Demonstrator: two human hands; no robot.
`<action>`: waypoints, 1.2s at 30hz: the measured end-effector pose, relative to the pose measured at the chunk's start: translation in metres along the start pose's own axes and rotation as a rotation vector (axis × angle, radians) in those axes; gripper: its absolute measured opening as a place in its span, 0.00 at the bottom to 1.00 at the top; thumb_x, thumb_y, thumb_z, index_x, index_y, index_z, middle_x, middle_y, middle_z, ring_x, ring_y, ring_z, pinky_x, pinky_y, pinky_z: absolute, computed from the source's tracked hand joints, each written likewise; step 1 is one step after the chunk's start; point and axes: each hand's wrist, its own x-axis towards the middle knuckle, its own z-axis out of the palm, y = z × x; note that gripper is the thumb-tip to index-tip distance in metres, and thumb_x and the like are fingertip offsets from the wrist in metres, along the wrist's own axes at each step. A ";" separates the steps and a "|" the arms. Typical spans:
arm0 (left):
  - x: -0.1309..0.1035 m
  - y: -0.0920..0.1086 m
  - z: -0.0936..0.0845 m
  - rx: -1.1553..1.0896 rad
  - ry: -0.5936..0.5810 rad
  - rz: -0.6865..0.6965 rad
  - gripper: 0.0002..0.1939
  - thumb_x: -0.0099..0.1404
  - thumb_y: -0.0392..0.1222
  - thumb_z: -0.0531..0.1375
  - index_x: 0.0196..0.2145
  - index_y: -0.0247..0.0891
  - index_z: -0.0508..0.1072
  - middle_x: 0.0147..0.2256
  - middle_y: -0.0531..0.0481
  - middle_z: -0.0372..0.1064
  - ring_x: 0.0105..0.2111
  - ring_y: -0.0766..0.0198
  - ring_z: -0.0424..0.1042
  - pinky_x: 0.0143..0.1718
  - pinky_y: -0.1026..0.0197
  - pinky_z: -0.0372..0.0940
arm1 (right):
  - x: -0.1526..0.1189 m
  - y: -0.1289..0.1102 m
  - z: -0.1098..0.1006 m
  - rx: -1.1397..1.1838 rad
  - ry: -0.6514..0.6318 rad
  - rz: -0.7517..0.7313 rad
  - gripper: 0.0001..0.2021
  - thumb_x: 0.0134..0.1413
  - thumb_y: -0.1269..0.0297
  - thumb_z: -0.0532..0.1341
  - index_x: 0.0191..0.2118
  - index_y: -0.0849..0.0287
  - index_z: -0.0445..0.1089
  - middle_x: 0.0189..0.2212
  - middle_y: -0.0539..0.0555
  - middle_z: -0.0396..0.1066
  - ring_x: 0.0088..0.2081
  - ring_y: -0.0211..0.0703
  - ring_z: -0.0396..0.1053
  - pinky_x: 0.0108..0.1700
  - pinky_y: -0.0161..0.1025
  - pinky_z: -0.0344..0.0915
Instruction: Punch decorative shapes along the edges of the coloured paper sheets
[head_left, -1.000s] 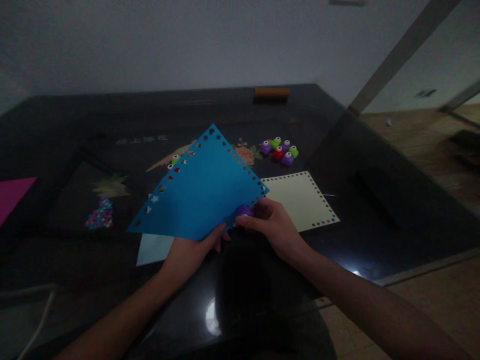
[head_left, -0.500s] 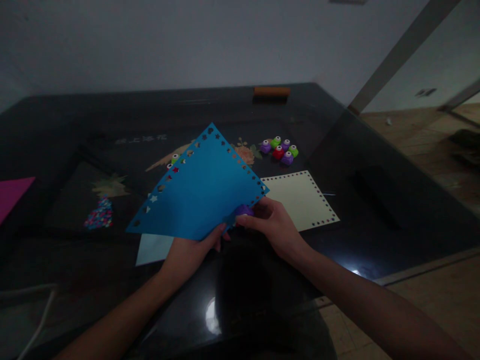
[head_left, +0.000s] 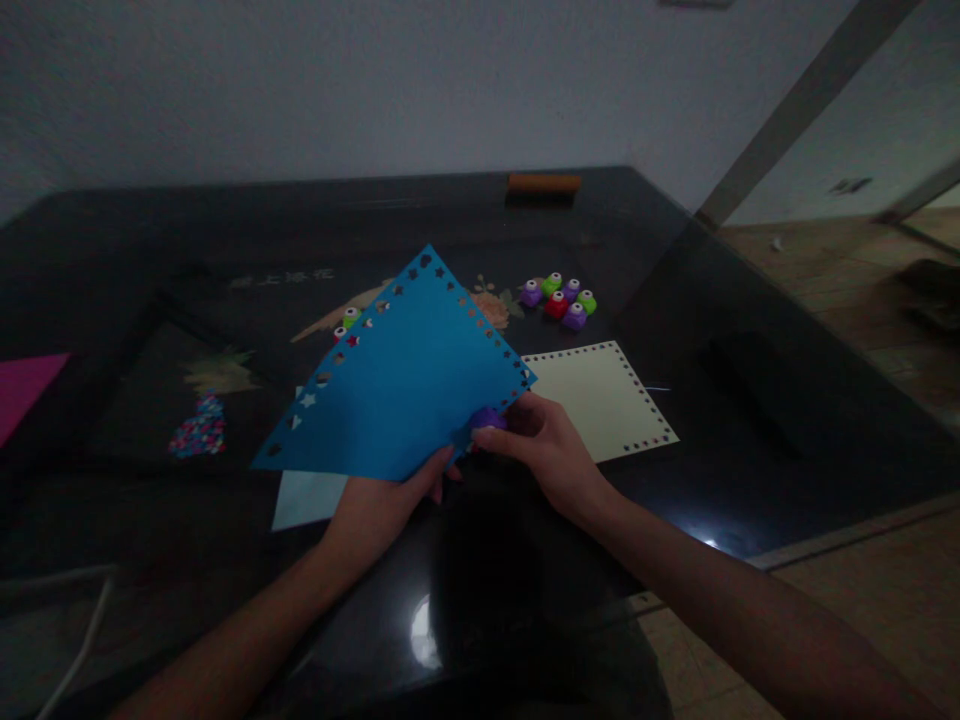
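A blue sheet (head_left: 405, 380) with shapes cut along its edges is held tilted over the table. My left hand (head_left: 397, 490) grips its lower edge, thumb on top and fingers underneath. My right hand (head_left: 544, 445) is closed on a small purple punch (head_left: 488, 420) at the sheet's lower right edge. Beneath and to the right lies a cream sheet (head_left: 600, 400) with punched borders. A pale blue sheet (head_left: 307, 498) shows partly under the blue one.
Several purple, green and red punches (head_left: 556, 304) sit behind the cream sheet. A green punch (head_left: 351, 317) peeks out behind the blue sheet. Coloured bits (head_left: 199, 430) are heaped at left, near a pink sheet (head_left: 28, 385). A brown roll (head_left: 544, 184) lies at the back.
The blue sheet has shifted very slightly, its top corner a little to the right. Both hands keep their hold in nearly the same place.
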 end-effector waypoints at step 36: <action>0.000 -0.002 0.000 -0.003 0.093 0.050 0.17 0.59 0.50 0.54 0.17 0.42 0.69 0.21 0.53 0.73 0.24 0.61 0.71 0.35 0.59 0.67 | 0.000 0.004 0.001 0.017 -0.068 -0.046 0.16 0.37 0.65 0.71 0.37 0.56 0.72 0.34 0.50 0.75 0.36 0.41 0.71 0.44 0.42 0.66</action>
